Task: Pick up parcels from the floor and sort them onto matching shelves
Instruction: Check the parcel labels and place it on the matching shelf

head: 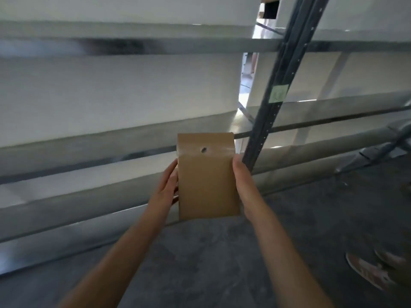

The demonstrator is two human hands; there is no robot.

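A flat brown paper parcel (pixel 206 181) with a small round hole near its folded top is held upright in front of me, in the middle of the head view. My left hand (pixel 165 185) holds its left edge, fingers reaching behind it. My right hand (pixel 242 181) grips its right edge. The parcel hangs in the air in front of the lower metal shelves (pixel 89 152) of a rack. The whole frame is motion-blurred.
A dark perforated upright post (pixel 273 103) with a green label (pixel 279 92) stands just right of the parcel. White panels back the shelves. Grey concrete floor (pixel 222 263) lies below. Someone's shoes (pixel 369 270) show at the lower right.
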